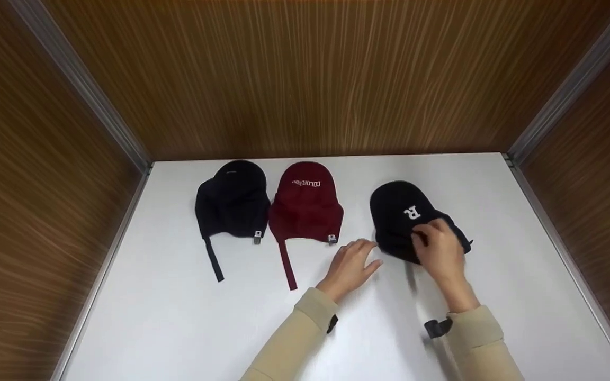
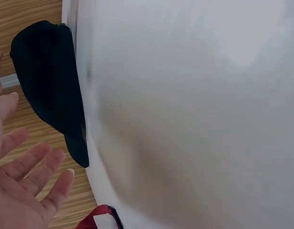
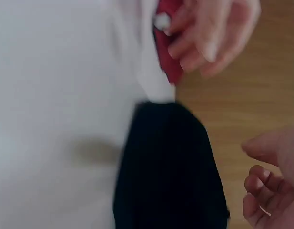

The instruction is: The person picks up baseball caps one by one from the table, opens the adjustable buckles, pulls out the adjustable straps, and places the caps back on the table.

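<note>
**Black cap (image 1: 397, 222) overhung by the right hand (image 1: 439, 251), flanked by the left hand (image 1: 348, 270)**

The black cap was set on the tabletop (image 1: 368, 338), to the right of a red cap (image 1: 306, 211) and a dark cap (image 1: 233, 206). Its long axis was slanted, as far as could be judged, from far left to near right, with the rounded end aimed toward the wooden wall (image 1: 310, 79). Its near right part was covered by the right hand, which was therefore the closer; the left hand was held just beside the near left edge. Nothing was gripped by either: the left fingers were loosely spread, the right ones relaxed and half curled.

Whether the cloth was touched by the right fingertips could not be told: they were overlapped with it in the head view, yet a gap was shown in the right wrist view. There, the black cap was blurred and cut off at the bottom. The red cap was only partly shown in both wrist views. The white letter (image 1: 412, 212) was left uncovered.
</note>
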### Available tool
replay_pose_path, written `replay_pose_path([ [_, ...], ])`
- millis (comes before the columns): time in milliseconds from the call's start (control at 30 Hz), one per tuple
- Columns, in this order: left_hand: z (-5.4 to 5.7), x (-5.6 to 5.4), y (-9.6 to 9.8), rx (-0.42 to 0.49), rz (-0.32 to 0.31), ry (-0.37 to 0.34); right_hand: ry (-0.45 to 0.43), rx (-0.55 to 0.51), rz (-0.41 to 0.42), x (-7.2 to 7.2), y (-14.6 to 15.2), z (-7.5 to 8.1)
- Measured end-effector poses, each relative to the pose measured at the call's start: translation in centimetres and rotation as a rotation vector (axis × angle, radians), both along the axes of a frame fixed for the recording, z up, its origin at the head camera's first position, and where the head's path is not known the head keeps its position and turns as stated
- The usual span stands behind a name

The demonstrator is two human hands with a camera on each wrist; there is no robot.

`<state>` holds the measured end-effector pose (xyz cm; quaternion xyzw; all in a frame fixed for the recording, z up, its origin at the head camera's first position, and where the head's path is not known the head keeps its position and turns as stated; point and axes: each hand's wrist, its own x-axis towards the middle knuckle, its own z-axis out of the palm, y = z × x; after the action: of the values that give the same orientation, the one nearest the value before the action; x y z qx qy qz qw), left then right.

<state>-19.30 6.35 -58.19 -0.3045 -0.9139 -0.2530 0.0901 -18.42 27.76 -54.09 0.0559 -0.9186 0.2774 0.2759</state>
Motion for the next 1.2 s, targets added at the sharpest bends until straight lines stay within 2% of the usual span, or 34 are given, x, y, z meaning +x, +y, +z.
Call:
replay_pose_path([
  [100,0.3,-0.4,0.5,-0.004,-0.003,-0.009,0.003,-0.09,-0.039,-0.2,2.3,0.3],
  [200,0.4,-0.8,1.0,-0.017,-0.012,-0.02,-0.038,-0.144,-0.077,-0.2,4.6,0.2],
  [300,0.5,-1.0,1.3,-0.031,-0.029,-0.042,-0.144,-0.158,-0.072,0.0,6.5,-0.2],
  [433,0.4,-1.1,1.6,-0.055,-0.046,-0.08,-0.322,-0.165,0.0,0.3,8.2,-0.6],
  [533,0.4,-1.1,1.8,-0.077,-0.06,-0.11,-0.399,-0.193,0.029,0.4,8.6,-0.9],
  [700,0.4,-1.1,2.1,-0.136,-0.081,-0.126,-0.389,-0.2,0.038,0.6,8.2,-1.1],
  [867,0.2,-1.3,2.1,-0.166,-0.077,-0.045,-0.376,-0.196,0.074,0.7,7.4,-0.4],
  [1033,0.5,-1.7,1.9,-0.117,-0.041,0.029,-0.389,-0.189,0.108,0.9,6.4,0.8],
  [1200,1.2,-1.9,1.7,-0.061,-0.022,0.08,-0.351,-0.165,0.114,1.2,5.5,1.8],
])
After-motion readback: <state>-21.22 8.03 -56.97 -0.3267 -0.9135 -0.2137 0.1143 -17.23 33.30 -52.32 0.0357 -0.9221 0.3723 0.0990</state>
